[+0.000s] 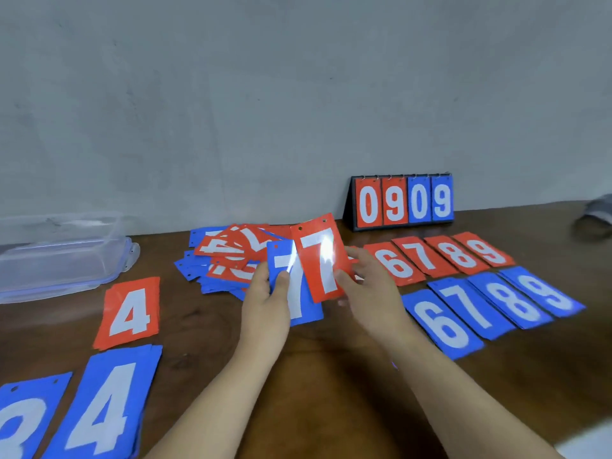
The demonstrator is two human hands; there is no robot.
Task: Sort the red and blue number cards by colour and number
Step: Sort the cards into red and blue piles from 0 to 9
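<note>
Left hand (265, 293): blue 7 card (298, 303) is gripped.
Right hand (367, 286): red 7 card (319, 260) is pinched.
Position: both are held mid-table; red 7 pile (422, 256) and blue 7 pile (470, 306) lie at 2 o'clock.
Risk: piles are crowded; neighbours may be knocked askew.

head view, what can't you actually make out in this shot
All in the head view:
- pile of cards: lower numbers covered by the cards on top.
- red card beside the red 6: number hidden by the right hand.
- blue card at bottom left: digit cut off by the frame edges.
- grey thing at far right: blurred and cut off by the edge.
</note>
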